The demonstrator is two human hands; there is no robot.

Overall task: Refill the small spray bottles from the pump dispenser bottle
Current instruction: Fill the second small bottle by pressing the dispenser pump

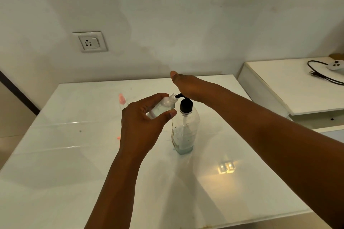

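A clear pump dispenser bottle (184, 132) with a black pump stands upright mid-table, a little pale liquid at its bottom. My right hand (189, 87) lies palm down on the pump head, covering it; only the black spout pokes out to the left. My left hand (143, 117) holds a small clear spray bottle (163, 107), uncapped and tilted, with its open neck right at the spout's tip. A pinkish small object (122, 98) lies on the table behind my left hand, blurred; I cannot tell what it is.
The glossy white table (74, 154) stands against a wall with a power socket (90, 42). To the right is a second white surface (290, 87) with a white controller (336, 65) and a black cable (320, 74). A small pink spot (118, 137) marks the table.
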